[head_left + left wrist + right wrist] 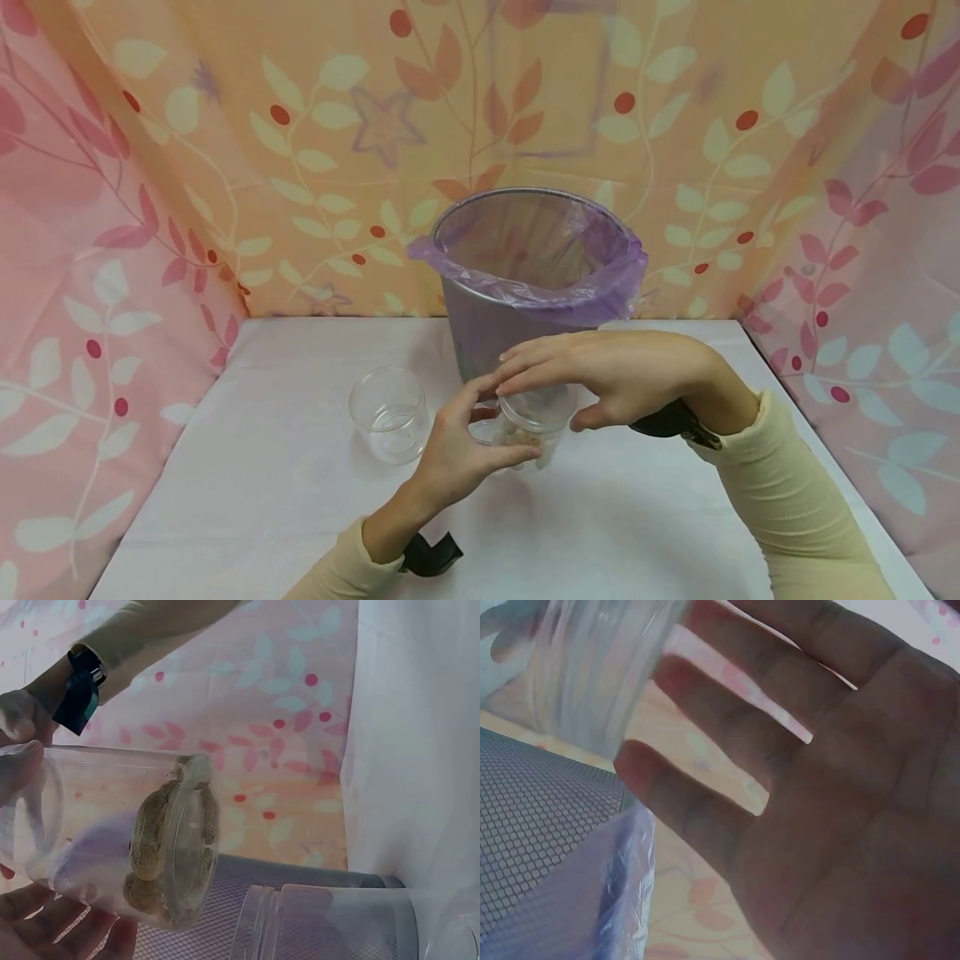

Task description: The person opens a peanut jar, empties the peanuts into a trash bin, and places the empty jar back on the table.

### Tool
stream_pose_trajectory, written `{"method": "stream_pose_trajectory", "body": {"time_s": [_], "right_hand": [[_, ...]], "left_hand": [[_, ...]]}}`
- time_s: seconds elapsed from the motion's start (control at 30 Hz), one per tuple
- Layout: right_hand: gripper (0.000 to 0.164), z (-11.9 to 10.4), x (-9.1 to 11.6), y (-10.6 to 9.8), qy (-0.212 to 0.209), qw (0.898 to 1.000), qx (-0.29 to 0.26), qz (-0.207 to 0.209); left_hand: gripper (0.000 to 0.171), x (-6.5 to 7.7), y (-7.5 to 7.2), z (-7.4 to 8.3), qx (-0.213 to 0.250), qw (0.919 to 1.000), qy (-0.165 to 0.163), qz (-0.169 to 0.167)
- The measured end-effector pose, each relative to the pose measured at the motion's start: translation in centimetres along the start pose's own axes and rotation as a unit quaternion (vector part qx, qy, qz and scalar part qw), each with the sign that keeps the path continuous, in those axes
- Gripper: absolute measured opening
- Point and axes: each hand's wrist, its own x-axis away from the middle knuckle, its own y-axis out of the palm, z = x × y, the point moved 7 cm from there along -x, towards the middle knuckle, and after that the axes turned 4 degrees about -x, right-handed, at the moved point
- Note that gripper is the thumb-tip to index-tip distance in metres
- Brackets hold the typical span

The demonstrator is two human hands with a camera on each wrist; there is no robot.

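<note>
My left hand [461, 454] grips a clear plastic jar [551, 417], its fingers at the far side and its thumb at the near side. Brown unshelled peanuts [154, 832] lie at the bottom of this jar, seen best in the left wrist view. Above the jar's top, my right hand [615, 371] reaches across with nearly straight, spread fingers. Its fingertips [641, 769] touch or almost touch the ribbed rim in the right wrist view. Whether a lid sits on the jar cannot be told.
A second clear jar [390, 417] stands on the white tabletop [277, 467], left of my hands. Behind them is a mesh bin [468, 333] lined with a purple plastic bag [592, 300]. Patterned curtains [300, 167] hang at the back and both sides.
</note>
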Motion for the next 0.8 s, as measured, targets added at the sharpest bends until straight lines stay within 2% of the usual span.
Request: {"method": "stream_pose_trajectory", "body": {"time_s": [0.07, 0.13, 0.23, 0.3, 0.43, 0.57, 0.8], "right_hand": [[0.061, -0.2, -0.1, -0.1, 0.006, 1.0, 0.005, 0.023], [0.056, -0.4, -0.4, -0.4, 0.027, 0.997, 0.019, 0.064], [0.054, -0.4, -0.7, -0.8, 0.091, 0.986, 0.052, 0.127], [0.056, -0.2, -0.9, -0.9, 0.144, 0.976, 0.074, 0.144], [0.064, -0.1, -1.1, -0.5, 0.219, 0.958, 0.111, 0.145], [0.069, 0.0, -1.2, -0.2, 0.258, 0.945, 0.134, 0.148], [0.063, 0.1, -1.6, 0.3, 0.265, 0.944, 0.148, 0.132]], "left_hand": [[0.076, 0.0, 0.0, 0.0, 0.0, 1.0, 0.005, 0.002], [0.074, 0.0, 0.0, 0.0, -0.002, 1.0, 0.008, 0.005], [0.072, 0.0, 0.0, -0.1, -0.007, 0.9999, 0.003, 0.01], [0.071, 0.0, 0.0, -0.2, -0.012, 0.9998, -0.004, 0.015], [0.072, 0.0, 0.0, -0.3, -0.02, 0.9994, -0.016, 0.025], [0.073, 0.0, 0.0, -0.3, -0.035, 0.9987, -0.018, 0.032], [0.072, 0.1, -0.1, 0.0, -0.062, 0.997, -0.017, 0.043]]}}
